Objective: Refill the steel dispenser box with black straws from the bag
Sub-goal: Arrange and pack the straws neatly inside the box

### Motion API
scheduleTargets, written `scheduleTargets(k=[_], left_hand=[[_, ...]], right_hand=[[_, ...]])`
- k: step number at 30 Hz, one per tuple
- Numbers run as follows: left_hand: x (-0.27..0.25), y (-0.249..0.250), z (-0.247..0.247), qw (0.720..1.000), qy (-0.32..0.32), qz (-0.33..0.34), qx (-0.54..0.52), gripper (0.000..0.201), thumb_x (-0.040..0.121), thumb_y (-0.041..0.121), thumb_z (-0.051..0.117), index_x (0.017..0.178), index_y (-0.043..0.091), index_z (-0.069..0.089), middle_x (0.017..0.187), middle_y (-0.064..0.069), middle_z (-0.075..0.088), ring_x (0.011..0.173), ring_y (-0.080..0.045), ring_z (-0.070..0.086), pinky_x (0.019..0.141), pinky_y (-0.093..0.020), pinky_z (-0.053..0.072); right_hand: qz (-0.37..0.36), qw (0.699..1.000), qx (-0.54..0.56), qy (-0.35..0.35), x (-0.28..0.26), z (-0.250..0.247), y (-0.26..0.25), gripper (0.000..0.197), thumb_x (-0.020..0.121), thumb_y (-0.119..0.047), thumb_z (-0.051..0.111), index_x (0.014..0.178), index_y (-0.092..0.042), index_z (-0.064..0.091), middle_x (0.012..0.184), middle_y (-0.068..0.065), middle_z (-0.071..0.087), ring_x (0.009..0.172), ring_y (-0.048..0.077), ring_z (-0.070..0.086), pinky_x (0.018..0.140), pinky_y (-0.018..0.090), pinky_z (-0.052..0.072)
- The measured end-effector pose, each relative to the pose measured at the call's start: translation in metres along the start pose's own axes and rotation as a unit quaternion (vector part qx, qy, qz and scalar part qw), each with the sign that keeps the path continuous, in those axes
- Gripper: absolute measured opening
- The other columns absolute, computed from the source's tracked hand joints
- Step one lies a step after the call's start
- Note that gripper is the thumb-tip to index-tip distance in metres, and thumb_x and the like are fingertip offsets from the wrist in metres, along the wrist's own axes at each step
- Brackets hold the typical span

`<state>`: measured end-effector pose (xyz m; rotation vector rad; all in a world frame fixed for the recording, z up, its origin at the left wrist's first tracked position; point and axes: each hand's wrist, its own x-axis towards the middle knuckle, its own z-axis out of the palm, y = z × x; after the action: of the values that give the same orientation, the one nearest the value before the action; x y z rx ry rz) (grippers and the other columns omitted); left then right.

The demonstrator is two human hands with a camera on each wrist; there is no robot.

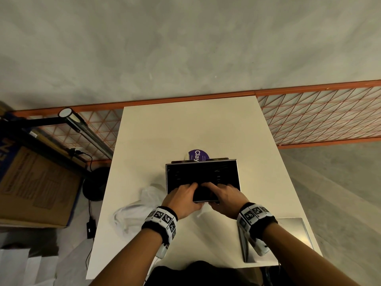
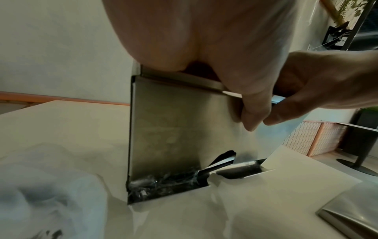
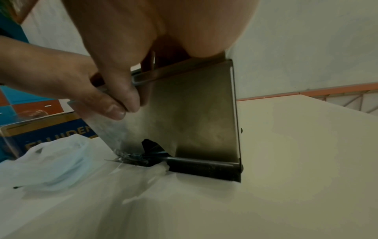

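Storeroom or workshop-like space, bare grey concrete floor [image 1: 185, 48], orange wire-mesh racking [image 1: 321, 118], cardboard carton [image 1: 37, 182] sitting beside the white desk [image 1: 185, 131]

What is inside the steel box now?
The steel box holds black straws, and fingers of both hands reach in. How deep the straws go is hidden.

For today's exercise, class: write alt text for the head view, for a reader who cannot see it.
Seen from above, a person's left hand and right hand reach into an open steel dispenser box filled with black straws on a white table. A crumpled clear plastic bag lies left of it, a steel lid at lower right.
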<state>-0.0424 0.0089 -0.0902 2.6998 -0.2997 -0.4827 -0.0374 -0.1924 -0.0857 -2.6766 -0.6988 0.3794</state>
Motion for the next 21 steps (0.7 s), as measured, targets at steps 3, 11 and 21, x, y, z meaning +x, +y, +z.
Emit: scheduleTargets(k=[3,11,21], left_hand=[[-0.0009,-0.0002,0.0014,1.000,0.003,0.008,-0.012,0.045,0.086,0.048,0.070,0.124,0.027,0.058,0.124,0.006,0.064,0.111,-0.020,0.065,0.089,-0.034,0.054],[0.0025,-0.0029,0.0029,1.000,-0.009,0.001,-0.017,0.048,0.084,0.049,0.073,0.123,0.027,0.055,0.119,0.005,0.067,0.108,-0.018,0.066,0.088,-0.034,0.055],[0.0037,-0.0046,0.0058,1.000,-0.004,0.005,-0.022,0.056,0.083,0.047,0.075,0.130,0.030,0.050,0.125,0.006,0.063,0.114,-0.017,0.063,0.093,-0.035,0.054]], right_hand=[[0.004,1.000,-0.011,-0.025,0.0002,-0.0006,-0.0013,0.048,0.089,-0.033,0.056,0.136,-0.032,0.045,0.108,0.004,0.067,0.096,0.030,0.066,0.079,0.035,0.052],[-0.001,0.995,-0.086,-0.056,0.0024,0.0009,-0.0045,0.044,0.092,-0.035,0.050,0.135,-0.029,0.043,0.128,0.001,0.061,0.123,0.025,0.050,0.103,0.043,0.040],[-0.012,0.993,-0.085,-0.083,0.0015,-0.0051,-0.0085,0.048,0.090,-0.033,0.053,0.137,-0.026,0.041,0.126,0.002,0.062,0.114,0.028,0.058,0.090,0.041,0.050]])
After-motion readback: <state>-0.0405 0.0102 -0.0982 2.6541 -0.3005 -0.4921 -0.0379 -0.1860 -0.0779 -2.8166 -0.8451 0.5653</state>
